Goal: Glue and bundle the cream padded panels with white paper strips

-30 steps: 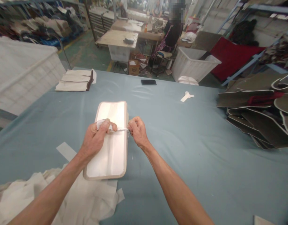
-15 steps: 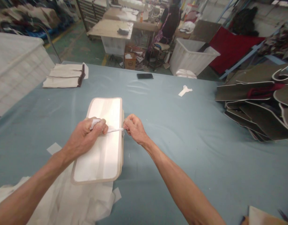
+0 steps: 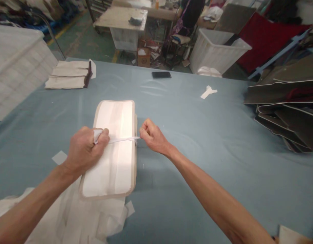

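— Hands?
— The left hand [image 3: 86, 150] is fisted on one end of a white strip [image 3: 123, 139]. The right hand [image 3: 152, 135] is pinched shut on the other end. The strip runs taut across the pads [image 3: 115, 115], a flat stack of white, beige-edged pieces on the table [image 3: 197, 142], between the hands.
— Nearest the body?
— Loose white cloth [image 3: 70, 217], under the stack's near end.
— Farther out?
— Dark panels [image 3: 286, 101] piled at right, a folded pile [image 3: 68, 74] far left, and a phone [image 3: 161, 75] by the far edge.
— Containers?
— One white bin [image 3: 217, 51] on the floor beyond the table; its contents cannot be told. A white bundle [image 3: 207, 71] lies at its foot.
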The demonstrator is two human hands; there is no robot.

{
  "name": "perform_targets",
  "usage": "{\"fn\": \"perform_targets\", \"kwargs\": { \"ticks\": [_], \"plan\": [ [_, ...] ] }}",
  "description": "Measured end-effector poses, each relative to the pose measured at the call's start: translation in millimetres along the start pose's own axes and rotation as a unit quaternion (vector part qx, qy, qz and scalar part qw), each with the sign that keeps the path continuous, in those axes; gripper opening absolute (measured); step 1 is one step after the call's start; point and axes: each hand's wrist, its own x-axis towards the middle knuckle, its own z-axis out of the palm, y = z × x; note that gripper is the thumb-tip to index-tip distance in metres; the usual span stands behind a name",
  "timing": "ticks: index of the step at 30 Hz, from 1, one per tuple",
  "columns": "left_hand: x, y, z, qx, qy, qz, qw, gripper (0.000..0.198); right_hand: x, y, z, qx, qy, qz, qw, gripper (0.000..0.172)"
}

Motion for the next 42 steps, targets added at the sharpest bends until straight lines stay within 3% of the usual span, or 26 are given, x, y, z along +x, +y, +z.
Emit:
{"fn": "perform_targets", "kwargs": {
  "ticks": [2, 12, 20, 27, 32, 37, 42],
  "plan": [
    [-3.2, -1.5, 0.5, -0.001, -0.010, 0.002, 1.000, 0.046, -1.1, 2.7, -0.8, -0.010, -0.001, -0.007, 1.000, 0.017],
    [0.6, 5.3, 2.2, -0.123, 0.029, -0.119, 0.985, 0.046, -1.9, 16.7, 5.4, -0.034, -0.018, -0.023, 0.999, 0.016],
    [2.2, -6.7, 2.4, -0.145, 0.008, -0.161, 0.976, 0.047, 1.6, 25.3, 16.9, -0.041, -0.027, -0.017, 0.999, 0.016],
    [4.7, 0.6, -6.9, -0.063, -0.036, -0.140, 0.988, 0.050, -1.1, 5.1, 17.9, -0.076, -0.041, -0.036, 0.996, 0.013],
    [3.6, 1.9, -4.4, -0.020, -0.035, -0.131, 0.991, 0.053, 4.0, -2.8, 19.6, -0.097, -0.063, -0.083, 0.990, 0.031],
    [2.7, -3.5, -7.8, -0.034, -0.058, -0.129, 0.989, 0.053, 16.4, -6.3, 25.8, -0.147, -0.067, -0.024, 0.987, 0.052],
    [5.5, 12.8, -27.7, -0.052, -0.095, -0.121, 0.987, 0.054, 14.3, -9.8, 22.9, -0.172, -0.067, -0.010, 0.983, 0.053]
  ]
}}
